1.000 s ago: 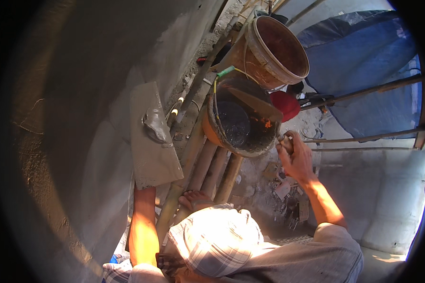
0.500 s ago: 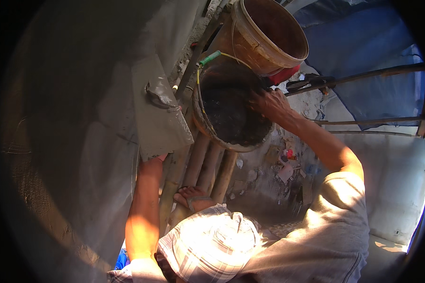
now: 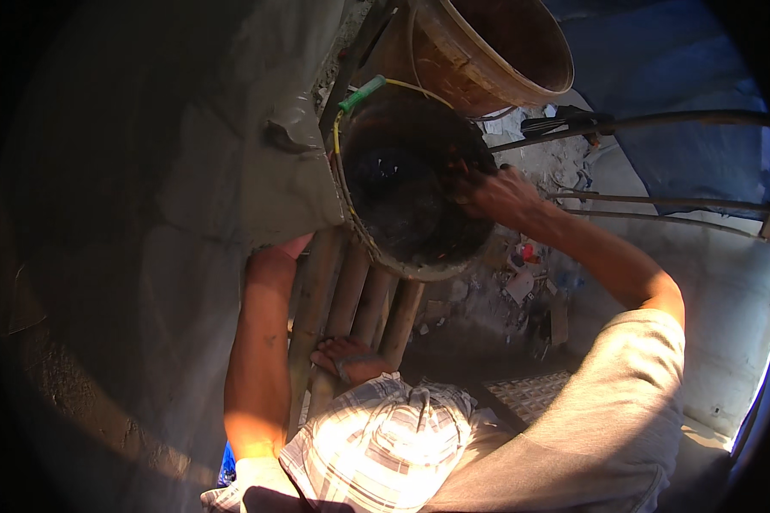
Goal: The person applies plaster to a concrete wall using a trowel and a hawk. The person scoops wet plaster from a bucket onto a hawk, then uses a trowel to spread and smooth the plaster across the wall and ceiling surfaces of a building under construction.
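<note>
My left hand [image 3: 274, 263] is at the lower edge of a grey, mortar-smeared plastering board [image 3: 291, 201], its fingers mostly hidden behind it. A dark lump of wet mortar [image 3: 289, 135] sits on the board's upper part. The board lies close to the grey wall and the left rim of a bucket. My right hand [image 3: 496, 192] reaches over the right side of that dark bucket [image 3: 419, 272], which has a wire handle with a green grip [image 3: 362, 92]. Its fingers are bent inside, in deep shadow; what they hold cannot be made out. Dark liquid shows in the bucket.
A larger brown bucket [image 3: 479, 81] stands just beyond. Several bamboo poles [image 3: 346, 291] lie under the bucket, with my sandalled foot [image 3: 346, 357] on them. A plastered wall [image 3: 162, 282] fills the left. Poles and a blue sheet [image 3: 693, 128] are at right; scraps litter the ground [image 3: 522, 282].
The view has shifted a little. The board has come flatter toward the wall and nearer the bucket's rim. My right hand has gone slightly deeper into the bucket.
</note>
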{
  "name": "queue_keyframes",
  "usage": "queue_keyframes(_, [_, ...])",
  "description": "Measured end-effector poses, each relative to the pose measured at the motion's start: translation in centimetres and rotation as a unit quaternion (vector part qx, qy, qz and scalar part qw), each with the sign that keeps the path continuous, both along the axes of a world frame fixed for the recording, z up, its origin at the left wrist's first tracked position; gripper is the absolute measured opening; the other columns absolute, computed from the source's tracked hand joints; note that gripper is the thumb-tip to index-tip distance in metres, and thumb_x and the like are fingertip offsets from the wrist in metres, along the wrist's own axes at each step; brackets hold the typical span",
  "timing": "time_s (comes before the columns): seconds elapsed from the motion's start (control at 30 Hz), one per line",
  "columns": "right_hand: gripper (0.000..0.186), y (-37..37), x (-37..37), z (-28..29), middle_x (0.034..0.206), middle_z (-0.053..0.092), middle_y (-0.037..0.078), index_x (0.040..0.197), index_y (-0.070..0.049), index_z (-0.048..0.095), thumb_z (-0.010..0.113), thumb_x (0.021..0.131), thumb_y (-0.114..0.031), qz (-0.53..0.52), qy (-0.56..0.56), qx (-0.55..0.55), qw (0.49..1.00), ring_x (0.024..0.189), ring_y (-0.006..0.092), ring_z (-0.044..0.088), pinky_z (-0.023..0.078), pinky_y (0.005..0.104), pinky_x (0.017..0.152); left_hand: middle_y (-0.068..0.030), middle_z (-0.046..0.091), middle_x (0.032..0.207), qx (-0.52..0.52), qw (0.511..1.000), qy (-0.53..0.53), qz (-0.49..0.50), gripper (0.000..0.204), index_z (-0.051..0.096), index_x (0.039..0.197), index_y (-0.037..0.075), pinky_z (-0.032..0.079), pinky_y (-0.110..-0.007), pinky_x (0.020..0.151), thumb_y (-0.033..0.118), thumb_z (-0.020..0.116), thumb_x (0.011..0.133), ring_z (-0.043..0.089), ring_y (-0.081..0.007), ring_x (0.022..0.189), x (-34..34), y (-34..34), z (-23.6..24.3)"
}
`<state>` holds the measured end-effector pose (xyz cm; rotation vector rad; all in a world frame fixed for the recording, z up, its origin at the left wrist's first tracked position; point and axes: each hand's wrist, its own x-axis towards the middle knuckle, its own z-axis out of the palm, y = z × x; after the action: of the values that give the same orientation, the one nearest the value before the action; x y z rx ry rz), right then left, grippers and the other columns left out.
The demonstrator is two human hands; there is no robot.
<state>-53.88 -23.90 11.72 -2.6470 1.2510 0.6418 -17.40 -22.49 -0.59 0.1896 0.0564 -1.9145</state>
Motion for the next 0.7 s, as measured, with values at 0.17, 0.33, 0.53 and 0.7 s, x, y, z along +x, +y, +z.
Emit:
queue_keyframes(0.17, [0.049,0.2,-1.9,1.6,0.127,0.067,0.015,0.135,-0.014,0.059,0.07,0.089,-0.028,-0.063,0.013,0.01,0.998,0.087,0.0348,0.073,0.058,0.0483,0.07,-0.0243,0.048,0.146,-0.078,0.991,0.047,-0.1,0.062,0.044,0.144,-0.004,0.057,-0.038,0.088,0.042,0.048,0.103,0.057,-0.0345,0.124,-2.1,-0.1,3.5])
queue_keyframes(0.33, [0.052,0.9,-5.2,-2.0,0.12,0.069,0.014,0.135,-0.019,0.059,0.073,0.086,-0.028,-0.084,0.02,-0.087,0.992,0.082,0.0354,0.073,0.054,0.0493,0.066,-0.0253,0.048,0.145,-0.083,0.99,-0.097,-0.063,0.061,0.045,0.143,-0.004,0.058,-0.037,0.085,0.041,0.05,0.103,0.059,-0.0313,0.115,-4.0,0.9,4.0])
queue_keyframes(0.53, [0.042,3.3,-4.1,-1.1,0.1,0.072,0.016,0.125,-0.018,0.065,0.071,0.088,-0.037,-0.158,0.04,0.089,0.983,0.083,0.0388,0.07,0.053,0.0489,0.071,-0.0265,0.047,0.145,-0.081,0.981,-0.174,-0.039,0.06,0.045,0.142,-0.004,0.058,-0.036,0.082,0.04,0.051,0.102,0.06,-0.0283,0.107,-5.0,2.3,3.5])
queue_keyframes(0.7, [0.037,5.3,-3.6,-2.4,0.089,0.072,0.018,0.113,-0.014,0.07,0.069,0.088,-0.042,-0.148,-0.035,0.113,0.982,0.083,0.0389,0.07,0.054,0.0481,0.074,-0.0275,0.047,0.144,-0.08,0.978,-0.191,-0.022,0.059,0.046,0.142,-0.004,0.058,-0.036,0.08,0.039,0.052,0.102,0.061,-0.0259,0.1,-5.4,2.7,3.6])
